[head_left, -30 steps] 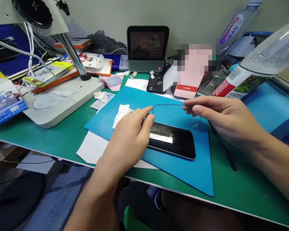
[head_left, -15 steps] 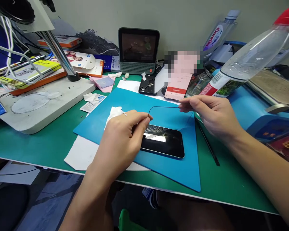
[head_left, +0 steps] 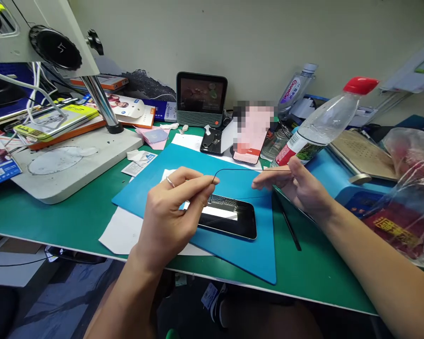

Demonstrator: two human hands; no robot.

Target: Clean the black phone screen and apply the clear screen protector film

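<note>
Between my two hands runs a thin black strand (head_left: 240,169), raised over the blue mat and bent downward at its left end. My left hand (head_left: 175,207) pinches that end between thumb and forefinger and wears a ring. Over at the right, the strand reaches the thumb of my right hand (head_left: 297,186), whose fingers point left; the grip there is partly hidden. Below lies a smartphone (head_left: 233,221) with a dark glossy screen, flat on the blue mat (head_left: 247,263). A fainter thin line shows just above the phone's far edge.
A slim black stick (head_left: 288,223) lies right of the mat. Behind stand a smart display (head_left: 200,99), a pink-screened phone (head_left: 252,134) and a red-capped bottle (head_left: 321,125). A white stand base (head_left: 74,165) occupies the left; a blue machine (head_left: 325,169) sits at right.
The view has tilted up and shifted right. My right hand's fingers have straightened and spread more, with the thumb raised. My left hand still pinches the strand.
</note>
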